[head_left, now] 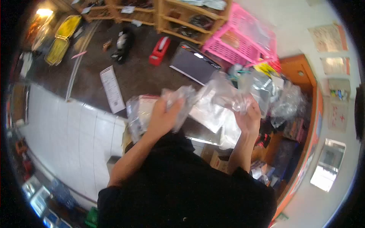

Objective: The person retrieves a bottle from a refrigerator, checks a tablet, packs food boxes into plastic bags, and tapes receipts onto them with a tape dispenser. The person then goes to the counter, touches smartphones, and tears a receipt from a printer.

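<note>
Both of my hands are up in front of me over the dark counter, with clear plastic between them. My left hand (167, 114) is closed on a crumpled clear plastic bag, its fingers curled into the film. My right hand (249, 116) grips the gathered end of a clear plastic bag (222, 93), which stretches across toward the left hand. I cannot tell whether both hands hold one bag or two. Under my left hand lies a plastic-wrapped packet (142, 108) with a red edge. White sheets or plastic (209, 117) lie below the bag.
On the dark counter (140, 79) are a receipt (112, 89), a red tape dispenser (159, 51), a black object (122, 45) and a dark flat box (194, 62). Wooden shelves (159, 17) and pink baskets (243, 36) stand behind. More crumpled plastic (289, 102) lies right.
</note>
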The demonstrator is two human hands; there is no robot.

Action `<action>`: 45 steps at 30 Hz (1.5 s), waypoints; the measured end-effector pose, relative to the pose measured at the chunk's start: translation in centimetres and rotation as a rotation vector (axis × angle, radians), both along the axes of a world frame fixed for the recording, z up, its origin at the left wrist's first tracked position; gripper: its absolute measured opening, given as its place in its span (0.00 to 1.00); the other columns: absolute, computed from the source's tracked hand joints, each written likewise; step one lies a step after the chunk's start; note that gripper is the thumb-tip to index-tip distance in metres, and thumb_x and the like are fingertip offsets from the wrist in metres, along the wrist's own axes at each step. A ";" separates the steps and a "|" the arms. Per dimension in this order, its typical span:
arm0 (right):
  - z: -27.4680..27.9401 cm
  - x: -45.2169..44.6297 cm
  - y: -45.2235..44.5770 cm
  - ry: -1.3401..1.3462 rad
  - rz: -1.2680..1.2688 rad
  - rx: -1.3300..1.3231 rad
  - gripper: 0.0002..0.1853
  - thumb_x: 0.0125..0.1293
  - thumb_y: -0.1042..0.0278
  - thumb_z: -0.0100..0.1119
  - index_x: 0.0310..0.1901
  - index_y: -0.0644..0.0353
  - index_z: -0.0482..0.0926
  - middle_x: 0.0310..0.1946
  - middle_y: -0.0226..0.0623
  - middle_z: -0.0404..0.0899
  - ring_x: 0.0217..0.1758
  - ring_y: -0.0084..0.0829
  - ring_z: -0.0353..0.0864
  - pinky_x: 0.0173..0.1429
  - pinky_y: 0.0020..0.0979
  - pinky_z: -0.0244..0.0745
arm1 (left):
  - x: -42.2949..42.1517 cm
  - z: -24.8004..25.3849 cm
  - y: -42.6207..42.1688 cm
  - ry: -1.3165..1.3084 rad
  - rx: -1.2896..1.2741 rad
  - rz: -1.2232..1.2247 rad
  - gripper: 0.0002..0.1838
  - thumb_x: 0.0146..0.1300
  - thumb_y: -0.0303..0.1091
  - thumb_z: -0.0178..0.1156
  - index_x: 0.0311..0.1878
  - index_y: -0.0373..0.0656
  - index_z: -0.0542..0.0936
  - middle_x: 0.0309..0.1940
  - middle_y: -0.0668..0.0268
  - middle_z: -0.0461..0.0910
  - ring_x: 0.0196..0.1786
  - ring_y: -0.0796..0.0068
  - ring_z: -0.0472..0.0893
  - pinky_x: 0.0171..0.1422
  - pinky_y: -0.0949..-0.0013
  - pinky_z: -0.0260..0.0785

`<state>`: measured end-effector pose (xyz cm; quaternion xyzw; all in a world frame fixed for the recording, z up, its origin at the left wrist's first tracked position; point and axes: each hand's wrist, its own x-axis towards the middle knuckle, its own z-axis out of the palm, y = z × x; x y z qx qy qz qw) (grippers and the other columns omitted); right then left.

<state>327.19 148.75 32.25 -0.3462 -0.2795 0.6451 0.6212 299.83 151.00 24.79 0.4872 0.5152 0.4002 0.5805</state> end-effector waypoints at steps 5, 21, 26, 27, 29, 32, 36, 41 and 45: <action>-4.1 -8.8 -1.0 -0.404 0.015 0.042 0.09 0.74 0.65 0.60 0.47 0.62 0.79 0.48 0.33 0.80 0.54 0.25 0.78 0.58 0.32 0.73 | 0.3 3.0 -0.9 -0.447 -0.280 0.210 0.14 0.71 0.38 0.66 0.52 0.38 0.82 0.42 0.66 0.84 0.44 0.79 0.80 0.48 0.71 0.74; -8.5 0.8 4.3 -0.674 -0.103 -0.098 0.07 0.72 0.70 0.61 0.47 0.61 0.79 0.41 0.35 0.83 0.45 0.27 0.84 0.46 0.33 0.83 | -8.2 0.6 -1.7 -0.422 -0.260 0.386 0.15 0.75 0.36 0.58 0.56 0.35 0.81 0.44 0.62 0.84 0.43 0.76 0.82 0.48 0.69 0.75; -4.9 7.7 5.6 -1.334 -0.400 -0.083 0.18 0.67 0.75 0.61 0.59 0.64 0.77 0.49 0.38 0.82 0.46 0.28 0.83 0.50 0.31 0.80 | -9.3 -0.3 -2.2 -0.263 -0.327 0.216 0.15 0.73 0.35 0.59 0.55 0.34 0.81 0.44 0.62 0.84 0.46 0.76 0.81 0.50 0.70 0.73; -2.4 4.9 4.7 -1.393 -0.442 -0.076 0.20 0.67 0.76 0.61 0.61 0.64 0.76 0.52 0.39 0.82 0.47 0.28 0.83 0.50 0.31 0.80 | -8.9 -0.4 -2.3 -0.228 -0.328 0.198 0.15 0.72 0.35 0.60 0.55 0.34 0.81 0.44 0.63 0.84 0.46 0.76 0.81 0.50 0.71 0.73; -0.4 -2.7 2.3 -1.315 -0.169 -0.027 0.29 0.63 0.77 0.65 0.67 0.62 0.72 0.58 0.40 0.79 0.51 0.29 0.82 0.52 0.31 0.80 | -7.8 -0.1 -3.2 -0.154 -0.312 0.134 0.16 0.72 0.36 0.60 0.55 0.34 0.81 0.43 0.63 0.84 0.46 0.76 0.81 0.50 0.71 0.73; -2.6 -13.5 0.2 -1.222 0.301 0.329 0.39 0.53 0.76 0.75 0.69 0.58 0.73 0.64 0.44 0.76 0.62 0.35 0.80 0.56 0.32 0.78 | -6.7 3.3 -2.8 -0.094 -0.406 -0.027 0.18 0.72 0.36 0.60 0.59 0.35 0.79 0.48 0.63 0.83 0.52 0.75 0.81 0.55 0.70 0.74; -7.6 -16.2 0.0 -1.137 0.257 0.313 0.25 0.56 0.80 0.66 0.58 0.56 0.82 0.55 0.45 0.83 0.56 0.42 0.84 0.59 0.35 0.77 | -9.7 2.1 -5.0 -0.302 -0.283 -0.167 0.27 0.68 0.40 0.66 0.64 0.36 0.72 0.59 0.59 0.79 0.59 0.69 0.79 0.65 0.64 0.71; -5.0 -13.4 2.6 -1.018 -0.195 0.110 0.15 0.59 0.84 0.59 0.47 0.62 0.85 0.45 0.40 0.87 0.50 0.31 0.84 0.57 0.31 0.77 | -11.8 0.1 -7.8 0.978 0.355 0.035 0.31 0.60 0.39 0.71 0.63 0.39 0.70 0.57 0.48 0.78 0.60 0.47 0.78 0.66 0.53 0.70; -2.8 -12.4 3.0 -0.910 0.515 0.448 0.16 0.57 0.84 0.62 0.47 0.61 0.86 0.45 0.42 0.86 0.52 0.37 0.86 0.59 0.32 0.77 | -15.6 -4.6 -7.4 0.913 -0.017 -0.047 0.21 0.66 0.37 0.65 0.55 0.37 0.72 0.52 0.43 0.79 0.53 0.45 0.81 0.57 0.52 0.74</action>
